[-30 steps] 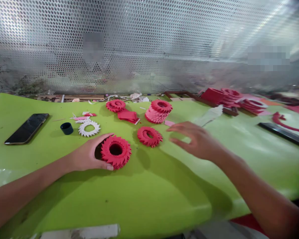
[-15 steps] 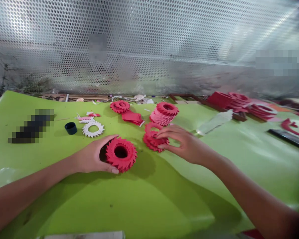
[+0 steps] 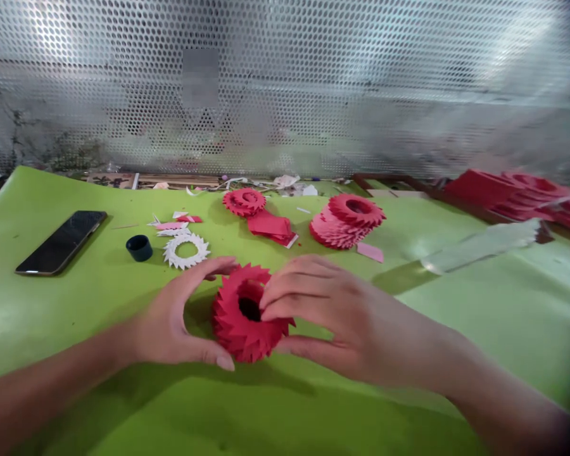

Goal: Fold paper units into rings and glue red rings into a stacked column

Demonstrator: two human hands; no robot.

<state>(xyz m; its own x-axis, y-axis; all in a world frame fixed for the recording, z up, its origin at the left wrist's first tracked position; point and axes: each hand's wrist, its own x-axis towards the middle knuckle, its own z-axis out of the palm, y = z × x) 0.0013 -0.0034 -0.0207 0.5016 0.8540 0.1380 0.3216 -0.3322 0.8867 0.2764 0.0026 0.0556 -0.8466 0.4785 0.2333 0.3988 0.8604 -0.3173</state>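
Observation:
A stack of red toothed paper rings [image 3: 232, 326] stands on the green sheet in front of me, its dark centre hole facing up. My left hand [image 3: 171, 323] curves around the stack's left side, thumb at the near edge and fingers at the far edge. Over the stack's right side, my right hand [image 3: 332, 316] pinches a red toothed ring, fingers in the hole and thumb at the outer edge. The ring lies against the top of the stack, and my right fingers hide part of both.
Behind are a white toothed ring [image 3: 200, 249], a dark cup-like ring [image 3: 139, 248], red folded paper pieces [image 3: 270, 226], red rings [image 3: 244, 201] and a pink-red ring stack [image 3: 335, 228]. A phone [image 3: 61, 243] lies left; a clear plastic sleeve [image 3: 479, 246] lies right. A perforated metal panel [image 3: 285, 82] rises behind.
My right hand has lifted red ring material from beside the pink-red stack and brought it left onto the stack at my left hand. The view has shifted slightly.

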